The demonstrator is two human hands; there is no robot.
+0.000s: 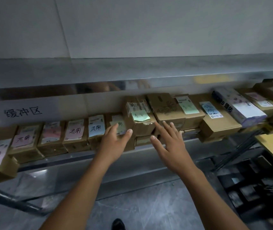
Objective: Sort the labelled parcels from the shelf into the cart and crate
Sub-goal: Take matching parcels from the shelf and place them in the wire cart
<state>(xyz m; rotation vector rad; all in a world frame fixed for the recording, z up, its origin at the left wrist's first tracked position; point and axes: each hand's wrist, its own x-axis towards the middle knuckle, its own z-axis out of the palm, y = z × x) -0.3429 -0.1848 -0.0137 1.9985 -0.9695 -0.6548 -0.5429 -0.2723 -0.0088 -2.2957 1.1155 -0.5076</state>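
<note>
Parcels are sitting in a row along the steel shelf (57,161). Left of the left fingers (114,128), small brown cardboard parcels with pink and blue handwritten labels (74,134) are standing side by side. A brown cardboard parcel with a pale green label (122,126) is lying directly under those fingers. Between the two hands, a battered brown cardboard box with a green sticky note (140,116) is resting on top of lower boxes, and its front corner is tearing. Beyond the right fingers (166,128), a larger brown cardboard box with a printed flower pattern (167,108) is sitting behind. Neither cart nor crate is showing clearly.

Risk, in my judgement: the stacked box is sitting high, so pulling a lower parcel is likely to tip it off the shelf. The torn corner is also giving a poor hold.

The left hand (114,141) is reaching forward palm down, its fingers straight and close together and its thumb set apart. Contact with the label cannot be told. The right hand (170,146) is extending palm down, fingers spread, holding nothing.
</note>
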